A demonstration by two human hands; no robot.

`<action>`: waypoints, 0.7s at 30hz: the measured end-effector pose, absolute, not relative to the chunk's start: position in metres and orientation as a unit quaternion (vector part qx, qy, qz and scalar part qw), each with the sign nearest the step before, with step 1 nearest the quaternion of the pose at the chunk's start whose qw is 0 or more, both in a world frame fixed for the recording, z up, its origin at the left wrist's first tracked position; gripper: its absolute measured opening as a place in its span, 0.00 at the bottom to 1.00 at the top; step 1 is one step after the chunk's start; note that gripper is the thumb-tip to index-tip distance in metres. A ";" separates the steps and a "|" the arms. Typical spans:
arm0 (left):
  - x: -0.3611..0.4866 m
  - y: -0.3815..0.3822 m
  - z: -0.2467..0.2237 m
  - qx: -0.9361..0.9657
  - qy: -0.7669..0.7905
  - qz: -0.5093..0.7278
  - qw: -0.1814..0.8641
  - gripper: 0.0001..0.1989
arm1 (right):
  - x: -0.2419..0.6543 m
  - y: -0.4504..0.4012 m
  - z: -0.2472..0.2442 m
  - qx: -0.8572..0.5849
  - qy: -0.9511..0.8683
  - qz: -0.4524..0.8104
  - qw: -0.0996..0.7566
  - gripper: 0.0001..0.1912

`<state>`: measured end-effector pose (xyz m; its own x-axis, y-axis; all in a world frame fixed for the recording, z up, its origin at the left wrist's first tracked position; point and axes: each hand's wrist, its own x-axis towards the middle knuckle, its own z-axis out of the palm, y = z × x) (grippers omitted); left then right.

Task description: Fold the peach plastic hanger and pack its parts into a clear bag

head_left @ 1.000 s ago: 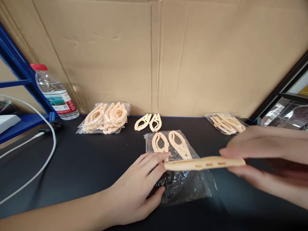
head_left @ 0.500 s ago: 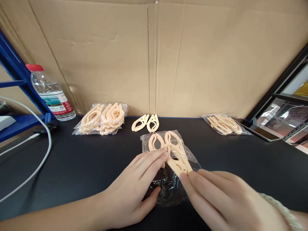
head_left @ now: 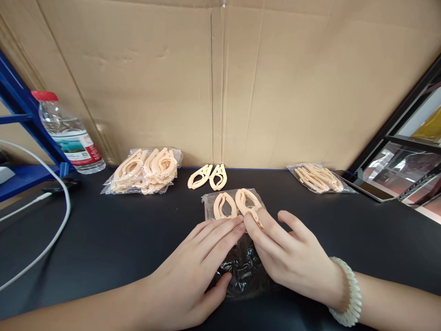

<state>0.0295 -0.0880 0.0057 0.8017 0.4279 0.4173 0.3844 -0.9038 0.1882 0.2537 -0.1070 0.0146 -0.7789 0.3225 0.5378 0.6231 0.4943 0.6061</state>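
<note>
A clear plastic bag (head_left: 211, 202) lies on the black table in front of me, with cream folding hangers (head_left: 224, 206) in its far end. My left hand (head_left: 196, 269) rests across the near side of the bag, fingers stretched out side by side and thumb apart. My right hand (head_left: 289, 255) has its fingertips closed around the lower part of the right-hand folding hanger (head_left: 246, 200), with one finger raised away. The right thumb and the hangers' near ends are hidden. The two hands' fingertips almost meet over the bag.
Two loose folded hangers (head_left: 217, 177) lie behind the bag. A full bag of hangers (head_left: 143, 172) is at back left, beside a water bottle (head_left: 72, 138). Another bagged bundle (head_left: 319, 178) and a tablet-like device (head_left: 368, 186) are at back right. A white cable (head_left: 65, 216) curves left.
My right hand has moved forward and left, from the hanger's near end up to its middle. The hanger's long near part is now covered. My left hand has barely moved.
</note>
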 end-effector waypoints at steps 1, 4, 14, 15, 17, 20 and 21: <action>0.029 -0.088 0.006 0.948 0.213 0.232 0.044 0.35 | 0.253 -0.107 0.013 -0.283 -0.845 -0.419 0.173 0.19; 0.029 -0.088 0.005 0.952 0.206 0.225 0.035 0.34 | 0.253 -0.104 0.007 -0.289 -0.846 -0.420 0.155 0.17; 0.028 -0.084 0.003 0.959 0.194 0.202 0.047 0.32 | 0.274 -0.083 0.031 -0.226 -0.845 -0.165 0.455 0.09; 0.027 -0.084 0.003 0.959 0.196 0.201 0.048 0.32 | 0.277 -0.078 0.031 -0.240 -0.835 -0.168 0.466 0.09; 0.027 -0.084 0.003 0.959 0.197 0.199 0.050 0.31 | 0.284 -0.064 0.030 -0.271 -0.822 -0.166 0.472 0.10; 0.028 -0.084 0.004 0.960 0.199 0.189 0.061 0.30 | 0.293 -0.041 0.021 -0.320 -0.821 -0.148 0.448 0.11; 0.028 -0.084 0.004 0.959 0.201 0.187 0.065 0.30 | 0.296 -0.032 0.018 -0.329 -0.826 -0.147 0.434 0.10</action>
